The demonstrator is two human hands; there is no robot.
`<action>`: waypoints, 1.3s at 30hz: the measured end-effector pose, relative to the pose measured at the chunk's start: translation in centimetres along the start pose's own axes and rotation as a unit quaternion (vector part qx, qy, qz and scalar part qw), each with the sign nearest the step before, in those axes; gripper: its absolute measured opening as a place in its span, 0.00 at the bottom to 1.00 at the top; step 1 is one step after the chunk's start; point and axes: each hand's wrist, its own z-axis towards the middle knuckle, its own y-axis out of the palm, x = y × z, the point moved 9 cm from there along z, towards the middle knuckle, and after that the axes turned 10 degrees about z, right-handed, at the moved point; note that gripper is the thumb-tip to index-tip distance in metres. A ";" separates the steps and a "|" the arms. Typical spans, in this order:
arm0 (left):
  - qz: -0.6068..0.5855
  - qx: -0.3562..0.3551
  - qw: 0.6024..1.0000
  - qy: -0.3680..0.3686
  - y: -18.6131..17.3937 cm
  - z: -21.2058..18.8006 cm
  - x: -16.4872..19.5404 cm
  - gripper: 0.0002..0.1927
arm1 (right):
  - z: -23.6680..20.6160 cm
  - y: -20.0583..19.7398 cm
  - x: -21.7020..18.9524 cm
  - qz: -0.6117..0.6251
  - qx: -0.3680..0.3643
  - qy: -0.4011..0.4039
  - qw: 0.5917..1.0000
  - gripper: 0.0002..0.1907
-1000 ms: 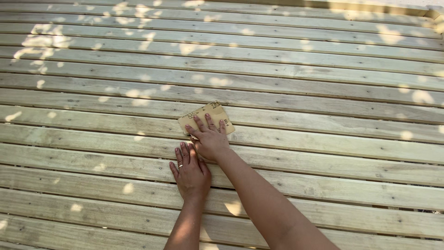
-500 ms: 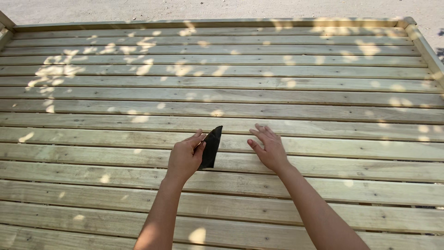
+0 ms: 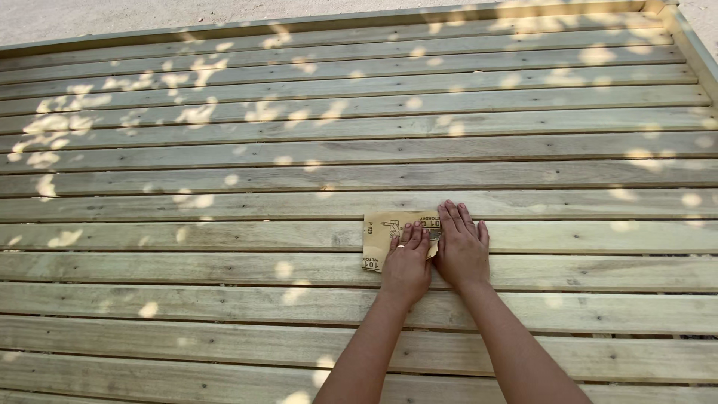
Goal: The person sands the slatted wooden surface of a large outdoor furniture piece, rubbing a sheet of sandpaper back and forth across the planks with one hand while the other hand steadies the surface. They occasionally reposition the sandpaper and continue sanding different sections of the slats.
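Two bare forearms rise from the bottom edge of the view and meet over the middle of a slatted wooden deck [image 3: 224, 299]. The left hand [image 3: 406, 263] lies flat, palm down, fingers together and stretched forward, with a ring on one finger; it presses on the near right part of a sheet of sandpaper [image 3: 381, 238]. The right hand [image 3: 462, 251] sits just beside it, touching it along the thumb side, also flat and open with the fingers slightly spread, covering the sheet's right end. Neither hand grips anything; both simply press down.

The sandpaper lies tan backing side up, with dark printing on it, stretched across a gap between two boards. Its left part shows clear of the hands, and the near left corner reaches onto the board below.

Beyond the hands, the pale greenish boards run left to right in parallel rows, dappled with patches of sunlight. A raised wooden border [image 3: 695, 45] frames the far and right edges, with sandy ground [image 3: 90, 15] past it.
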 end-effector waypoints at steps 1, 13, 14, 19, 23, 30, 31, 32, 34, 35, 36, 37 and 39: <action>-0.006 0.000 1.000 -0.006 -0.3 -0.1 -0.6 0.27 | -0.1 -0.2 0.2 0.015 0.012 -0.007 1.000 0.31; 0.146 0.040 0.957 -0.248 -8.8 -9.3 -19.0 0.32 | 0.6 0.6 0.0 0.003 0.010 0.009 1.000 0.31; 0.119 0.035 0.967 -0.221 -6.6 -7.5 -15.4 0.32 | 0.6 0.6 0.0 0.000 0.011 0.009 1.000 0.31; 0.060 -0.006 0.994 -0.097 -1.7 -2.2 -2.9 0.28 | 0.3 0.4 0.4 0.033 0.021 -0.008 0.999 0.28; 0.127 -0.023 0.982 -0.137 -7.0 -4.3 -10.2 0.29 | 0.1 0.3 0.5 0.043 0.032 -0.018 0.998 0.28; 0.224 -0.018 0.951 -0.214 -9.5 -6.7 -18.5 0.30 | 0.5 0.4 0.1 0.032 0.023 -0.006 0.999 0.29; 0.169 0.010 0.967 -0.188 -8.1 -6.1 -15.6 0.29 | 0.5 0.4 0.1 0.031 0.022 -0.004 0.999 0.29; 0.113 0.037 0.980 -0.163 -6.6 -5.5 -12.3 0.27 | 0.5 0.4 0.2 0.030 0.018 -0.002 0.999 0.29; 0.021 0.032 0.992 -0.121 -3.3 -3.9 -6.1 0.23 | 0.4 0.3 0.3 0.036 0.022 -0.004 0.999 0.28; 0.039 0.032 0.995 -0.092 -2.5 -3.4 -3.8 0.25 | 0.3 0.3 0.3 0.042 0.022 -0.004 0.999 0.28; 0.057 0.031 0.996 -0.061 -2.3 -3.3 -2.4 0.28 | 0.2 0.2 0.3 0.038 0.022 -0.007 0.999 0.28; 0.068 0.020 0.996 -0.056 -2.5 -3.5 -2.7 0.27 | 0.1 0.2 0.3 0.034 0.025 -0.011 0.999 0.28; 0.090 0.001 0.995 -0.049 -4.4 -4.5 -6.0 0.27 | 0.0 0.1 0.4 0.032 0.024 -0.009 0.999 0.28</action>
